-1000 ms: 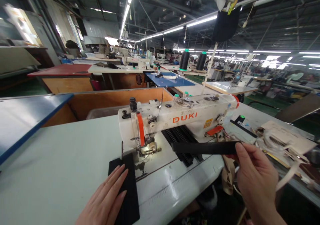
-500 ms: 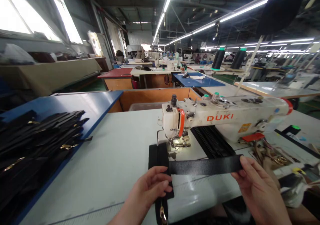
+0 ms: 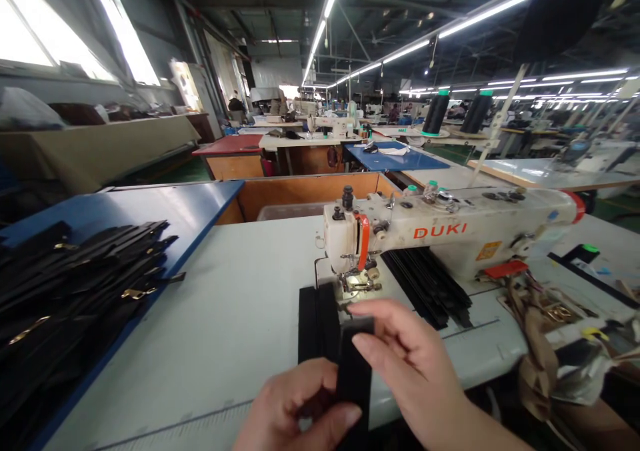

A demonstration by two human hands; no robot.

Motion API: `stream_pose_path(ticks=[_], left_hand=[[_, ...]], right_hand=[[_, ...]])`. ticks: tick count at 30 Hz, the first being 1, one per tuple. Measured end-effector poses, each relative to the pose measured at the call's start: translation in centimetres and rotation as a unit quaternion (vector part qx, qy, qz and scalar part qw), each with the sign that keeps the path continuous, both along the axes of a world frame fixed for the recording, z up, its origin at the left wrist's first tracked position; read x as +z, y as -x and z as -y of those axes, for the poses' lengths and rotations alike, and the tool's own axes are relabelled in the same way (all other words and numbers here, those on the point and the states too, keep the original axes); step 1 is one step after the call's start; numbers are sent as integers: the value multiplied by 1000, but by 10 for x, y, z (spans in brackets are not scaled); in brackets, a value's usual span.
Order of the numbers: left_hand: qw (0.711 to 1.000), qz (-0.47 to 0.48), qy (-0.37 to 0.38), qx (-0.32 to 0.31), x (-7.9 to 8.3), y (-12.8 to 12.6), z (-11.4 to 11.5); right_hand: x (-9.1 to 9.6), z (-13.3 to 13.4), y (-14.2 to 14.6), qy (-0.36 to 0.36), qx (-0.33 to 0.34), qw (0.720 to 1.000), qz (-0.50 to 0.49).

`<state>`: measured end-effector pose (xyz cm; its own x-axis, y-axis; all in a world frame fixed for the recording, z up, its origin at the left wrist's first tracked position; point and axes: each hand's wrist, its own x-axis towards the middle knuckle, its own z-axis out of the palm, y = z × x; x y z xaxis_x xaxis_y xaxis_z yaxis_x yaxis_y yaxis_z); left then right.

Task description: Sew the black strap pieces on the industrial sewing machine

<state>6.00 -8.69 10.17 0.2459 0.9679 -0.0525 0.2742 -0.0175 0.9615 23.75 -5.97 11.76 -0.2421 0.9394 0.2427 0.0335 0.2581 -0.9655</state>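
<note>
A flat black strip (image 3: 356, 371) stands up in front of the sewing machine (image 3: 400, 231). Its top end is pinched between the thumb and fingers of my right hand (image 3: 415, 364). Lower down, my left hand (image 3: 303, 404) is closed around the strip, its thumb lying across it. Behind my hands, a black zipper piece (image 3: 315, 321) lies on the pale table (image 3: 240, 304), left of the presser foot (image 3: 361, 284). Its lower part is hidden by my left hand.
A pile of black zipper pieces (image 3: 85, 277) with gold pulls covers the blue table at left. More black strips (image 3: 425, 284) lie beneath the machine arm. Tan scraps (image 3: 535, 364) hang at the right edge. Thread cones (image 3: 436, 114) stand behind.
My right hand has come left and brought the strip's end from the far right to upright near the needle. My left hand has moved slightly lower and gripped the strip.
</note>
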Motion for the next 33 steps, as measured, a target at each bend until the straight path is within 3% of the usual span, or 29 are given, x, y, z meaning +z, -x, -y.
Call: stream_pose_path(ticks=[3,6,10,14,16,18,20,23,26,28,30,33], left_hand=[[990,79,75,93,-17,7,-15],[984,77,72,142,-31,13,-29],[987,13,20,159,-44,20,-44],[976,-52,-80,198,-55,32,-52],[951,-168,-204,161,-60,38,-53],[893,-296,-331,76,-64,39,-53],[834,-372,-407,6,-67,38,-55],[789,-415,-453,-18,-67,36,-65],[781,-421,-461,-20,-69,38,-81],[780,-421,-462,-21,-75,40,-91],[782,-422,-458,-26,-82,41,-97],[788,-425,-445,-36,-92,39,-99]], right_hand=[[-28,-5,16,94,96,991,-16],[-58,-2,25,178,181,966,52],[-85,-2,28,272,191,941,59],[-94,-12,26,308,174,933,62],[-95,-15,27,312,175,932,59],[-97,-18,29,308,181,932,56],[-97,-21,33,300,188,934,54],[-94,-28,35,244,184,950,60],[-86,-34,27,138,145,976,90],[-80,-36,16,16,136,976,169],[-77,-36,5,-117,168,936,286],[-78,-36,-5,-205,224,859,412]])
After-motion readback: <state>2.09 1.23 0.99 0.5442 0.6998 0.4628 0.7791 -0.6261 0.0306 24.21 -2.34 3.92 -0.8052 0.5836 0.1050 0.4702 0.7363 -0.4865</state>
